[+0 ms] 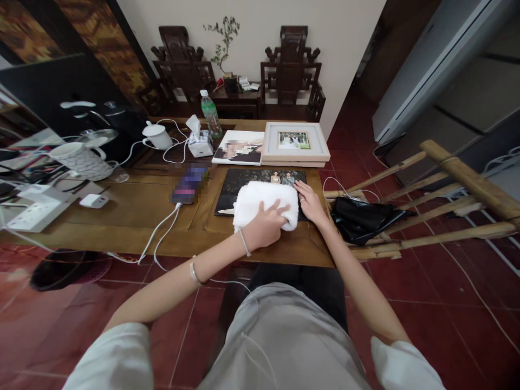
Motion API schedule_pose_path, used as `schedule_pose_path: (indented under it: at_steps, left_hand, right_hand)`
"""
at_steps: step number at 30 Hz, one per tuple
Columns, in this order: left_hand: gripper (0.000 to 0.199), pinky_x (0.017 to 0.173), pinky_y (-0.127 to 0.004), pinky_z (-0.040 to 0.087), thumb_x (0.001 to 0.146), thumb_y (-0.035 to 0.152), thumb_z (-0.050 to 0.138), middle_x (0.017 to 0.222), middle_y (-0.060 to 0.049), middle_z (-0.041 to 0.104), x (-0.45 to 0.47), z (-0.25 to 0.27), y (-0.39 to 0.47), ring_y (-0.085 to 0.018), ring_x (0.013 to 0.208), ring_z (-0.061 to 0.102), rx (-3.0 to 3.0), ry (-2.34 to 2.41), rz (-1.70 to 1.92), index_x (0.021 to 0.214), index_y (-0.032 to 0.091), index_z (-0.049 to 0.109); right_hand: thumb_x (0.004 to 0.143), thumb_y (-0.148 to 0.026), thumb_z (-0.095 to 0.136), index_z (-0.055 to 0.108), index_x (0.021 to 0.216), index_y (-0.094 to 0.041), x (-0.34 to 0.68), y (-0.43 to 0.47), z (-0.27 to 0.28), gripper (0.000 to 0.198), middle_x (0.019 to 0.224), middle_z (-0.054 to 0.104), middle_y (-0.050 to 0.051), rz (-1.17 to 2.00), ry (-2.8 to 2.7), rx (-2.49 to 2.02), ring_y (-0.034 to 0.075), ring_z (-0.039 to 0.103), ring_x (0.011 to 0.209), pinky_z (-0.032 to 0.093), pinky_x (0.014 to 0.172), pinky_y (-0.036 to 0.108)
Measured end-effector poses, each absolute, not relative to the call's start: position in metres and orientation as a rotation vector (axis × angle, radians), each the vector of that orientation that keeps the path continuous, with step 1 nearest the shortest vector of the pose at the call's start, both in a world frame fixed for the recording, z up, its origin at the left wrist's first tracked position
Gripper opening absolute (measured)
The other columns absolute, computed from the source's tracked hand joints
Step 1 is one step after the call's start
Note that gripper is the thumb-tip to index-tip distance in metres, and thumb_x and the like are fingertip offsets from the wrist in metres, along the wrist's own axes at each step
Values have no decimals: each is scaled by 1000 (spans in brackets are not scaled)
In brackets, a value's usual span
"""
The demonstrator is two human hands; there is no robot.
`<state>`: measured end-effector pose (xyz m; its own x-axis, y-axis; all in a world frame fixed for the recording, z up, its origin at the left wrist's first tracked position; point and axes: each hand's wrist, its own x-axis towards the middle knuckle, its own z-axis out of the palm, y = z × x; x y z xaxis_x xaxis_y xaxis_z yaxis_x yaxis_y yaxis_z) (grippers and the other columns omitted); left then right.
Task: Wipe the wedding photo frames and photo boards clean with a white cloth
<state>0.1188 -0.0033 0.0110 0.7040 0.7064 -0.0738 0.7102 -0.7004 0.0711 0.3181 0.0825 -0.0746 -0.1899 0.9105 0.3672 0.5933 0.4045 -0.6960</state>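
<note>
My left hand (pixel 266 223) lies on top of a folded white fluffy cloth (pixel 252 197), its fingers spread over the pile. Beneath the cloth is a dark photo panel (pixel 235 181) showing two people, flat on the wooden table; the cloth hides much of its lower right part. With fingers stretched out, my right hand (pixel 311 201) rests on the panel's right edge, just beside the cloth. A ring shows on that hand, and two bracelets circle my left arm.
Behind the panel lie a white picture frame (pixel 319 143) and another photo panel (pixel 239 146). To the left are a charging phone (pixel 189 184), tissue box (pixel 201 145), green bottle (pixel 210 114), cups and a power strip (pixel 40 208). A bamboo rack (pixel 459 208) stands right.
</note>
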Motion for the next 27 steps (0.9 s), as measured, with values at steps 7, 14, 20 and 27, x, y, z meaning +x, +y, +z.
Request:
schedule_pose_path:
  at_steps: [7,14,20,27]
  left_hand:
    - [47,104,-71,31,78,1,39,154,-8,34,124,8,55,-34,143,24,2743,1343,-18,115,17,64]
    - [46,105,-75,23,78,2,41,156,-7,30,152,-2,49,-38,144,18,2780,1259,15,114,17,65]
    - [37,104,-72,28,85,9,40,155,-7,32,158,-4,-8,-40,142,23,2962,1061,11,106,17,69]
    - [34,103,-53,41,81,6,45,138,-10,55,126,23,-18,-29,134,42,2909,1016,-123,103,18,68]
  right_hand:
    - [87,-23,40,61,128,-24,318,81,-71,46,139,56,1,582,-1794,-1307,21,44,135,28,118,46]
    - [91,-48,41,58,131,-19,318,77,-66,52,141,54,6,713,-1533,-1306,23,48,133,32,115,42]
    - [89,-57,45,60,129,-21,320,80,-69,56,141,53,5,817,-1433,-1151,22,45,135,27,117,39]
    - [92,-53,39,67,119,-22,318,79,-68,50,134,60,6,743,-1552,-1219,23,50,131,29,116,44]
